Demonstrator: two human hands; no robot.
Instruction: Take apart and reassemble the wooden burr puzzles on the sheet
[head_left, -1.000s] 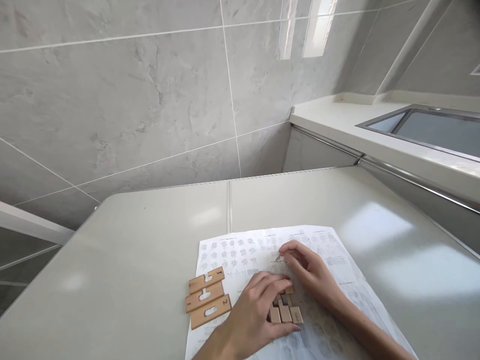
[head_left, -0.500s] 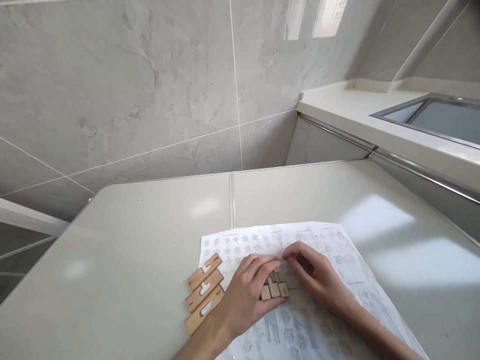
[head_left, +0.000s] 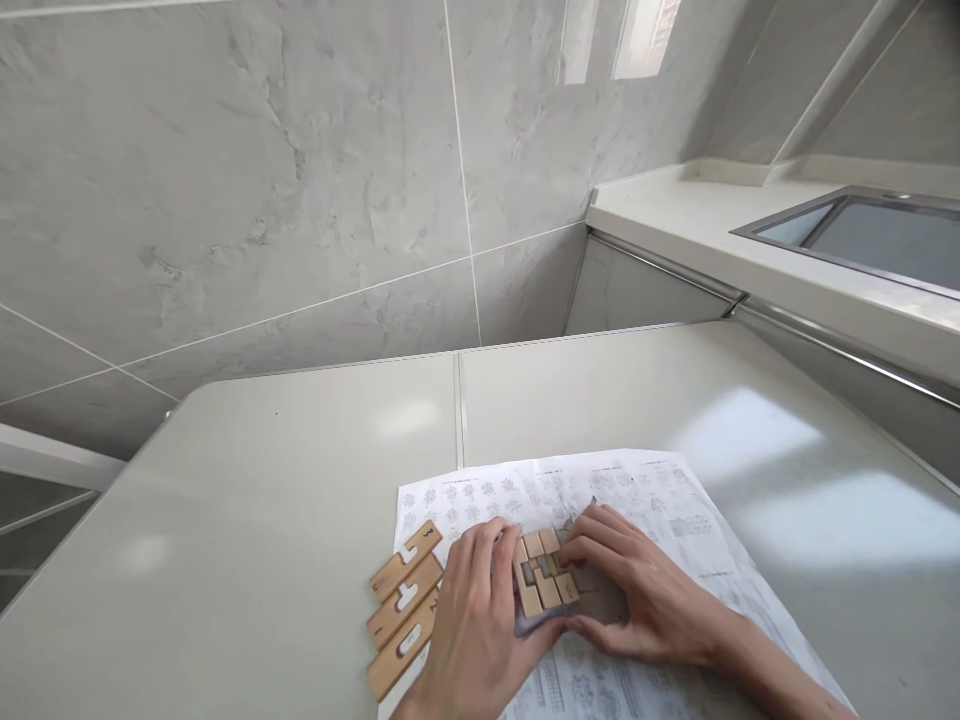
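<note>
The right hand [head_left: 645, 590] has dropped to the block cluster [head_left: 549, 592] on one paper sheet [head_left: 645, 490]; it and the left hand [head_left: 476, 610] bracket the blocks, thumbs apart from fingers. Three notched plates [head_left: 388, 613], partly hidden by a hand, lie at nine o'clock.

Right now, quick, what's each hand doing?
Left hand: partly open, cupped beside the wooden blocks.
Right hand: curled at the blocks' right side; whether it grips one cannot be told.

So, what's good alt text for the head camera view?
A person's left hand and right hand curl around small wooden blocks over a printed sheet. Three wooden pieces with cut-outs straddle the sheet's left edge on a pale table.
</note>
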